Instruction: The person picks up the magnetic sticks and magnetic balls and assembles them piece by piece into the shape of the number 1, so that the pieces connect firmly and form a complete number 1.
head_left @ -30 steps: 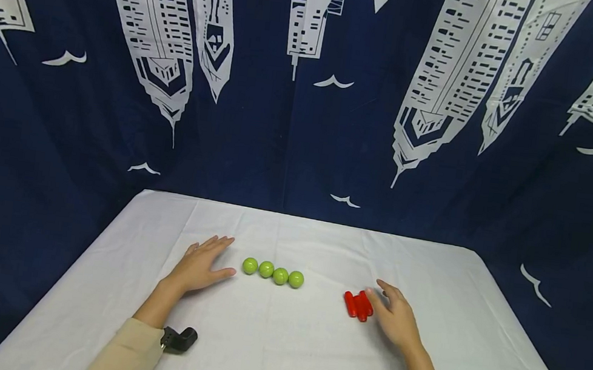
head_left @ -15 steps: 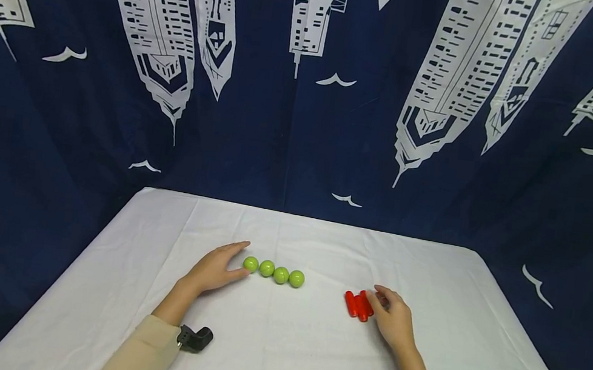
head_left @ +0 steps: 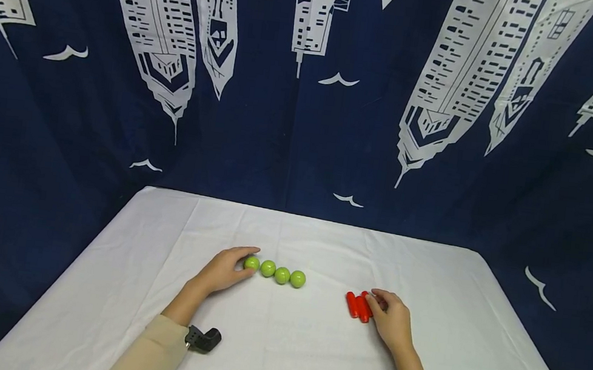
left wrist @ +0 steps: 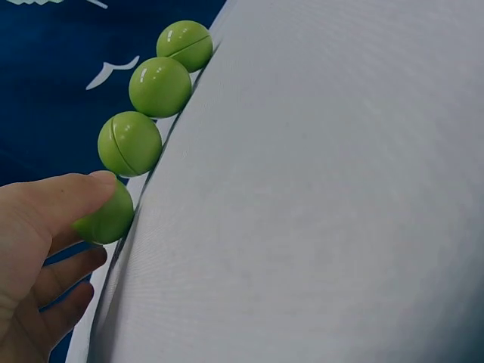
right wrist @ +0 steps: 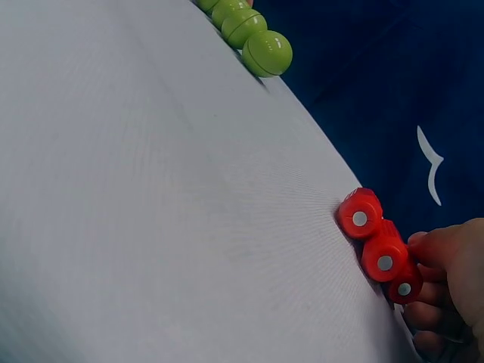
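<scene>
Several glossy green balls with a seam line lie in a row on the white cloth. My left hand (head_left: 223, 269) has its thumb in front of the leftmost green ball (left wrist: 113, 215) and a finger behind it, holding it at the row's end. The neighbouring ball (head_left: 267, 268) sits beside the thumb tip. To the right, short red cylinders (head_left: 352, 305) lie side by side, with three pale round ends visible in the right wrist view. My right hand (head_left: 395, 321) grips the rightmost red cylinder (right wrist: 404, 288) between thumb and curled fingers, which partly hide it.
White cloth (head_left: 278, 342) covers the table, with its far edge just beyond the balls. Behind hangs a dark blue curtain (head_left: 290, 141) printed with white buildings and birds. Black wrist cameras (head_left: 204, 340) sit by both sleeves.
My left hand has moved right and its thumb and finger have come around the end ball. My right hand's fingers have drawn in on the rightmost red cylinder. Balls and cylinders keep their places.
</scene>
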Motion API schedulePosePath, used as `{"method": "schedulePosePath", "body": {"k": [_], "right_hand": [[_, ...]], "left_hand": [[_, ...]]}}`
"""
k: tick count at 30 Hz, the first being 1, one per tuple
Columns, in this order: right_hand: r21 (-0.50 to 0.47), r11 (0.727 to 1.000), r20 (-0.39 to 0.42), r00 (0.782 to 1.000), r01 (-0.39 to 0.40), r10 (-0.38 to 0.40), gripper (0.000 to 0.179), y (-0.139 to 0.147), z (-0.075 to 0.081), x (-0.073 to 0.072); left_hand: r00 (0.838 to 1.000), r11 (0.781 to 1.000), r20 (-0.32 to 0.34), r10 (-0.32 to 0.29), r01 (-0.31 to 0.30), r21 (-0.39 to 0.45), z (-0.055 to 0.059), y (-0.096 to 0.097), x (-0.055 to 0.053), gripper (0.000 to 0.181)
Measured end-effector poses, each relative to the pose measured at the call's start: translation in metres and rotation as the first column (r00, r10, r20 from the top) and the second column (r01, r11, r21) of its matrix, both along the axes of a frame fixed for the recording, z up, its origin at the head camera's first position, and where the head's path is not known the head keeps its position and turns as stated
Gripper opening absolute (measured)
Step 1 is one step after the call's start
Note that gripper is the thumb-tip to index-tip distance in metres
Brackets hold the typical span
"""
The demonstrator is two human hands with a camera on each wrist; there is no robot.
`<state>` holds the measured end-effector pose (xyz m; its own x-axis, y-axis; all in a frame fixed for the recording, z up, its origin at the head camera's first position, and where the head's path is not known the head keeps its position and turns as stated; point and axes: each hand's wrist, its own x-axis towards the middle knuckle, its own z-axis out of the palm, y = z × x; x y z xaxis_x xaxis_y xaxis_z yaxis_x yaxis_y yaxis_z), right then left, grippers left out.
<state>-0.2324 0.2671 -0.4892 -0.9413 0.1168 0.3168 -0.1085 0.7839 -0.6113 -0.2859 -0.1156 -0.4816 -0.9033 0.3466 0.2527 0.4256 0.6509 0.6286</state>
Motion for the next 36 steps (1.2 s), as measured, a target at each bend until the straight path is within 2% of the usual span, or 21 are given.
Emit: {"method": "schedulePosePath", "body": {"k": [10,19,36], "right_hand": [[0.026,1.000,0.010,1.000,-0.013,0.012,0.018,-0.002,0.002,-0.001],[0.017,1.000,0.029,1.000,-0.004,0.003,0.018,-0.002,0.002,0.000],[0.024,1.000,0.082,0.997,0.008,-0.010,0.023,0.002,0.004,-0.001]], "left_hand": [[1.000,1.000,-0.012,0.010,-0.009,0.026,-0.005,0.003,0.001,0.039],[0.998,0.993,-0.003,0.060,-0.059,0.099,-0.014,0.002,0.000,0.040],[0.995,0.974,0.032,0.091,-0.095,0.204,-0.021,0.000,0.001,0.040]]}}
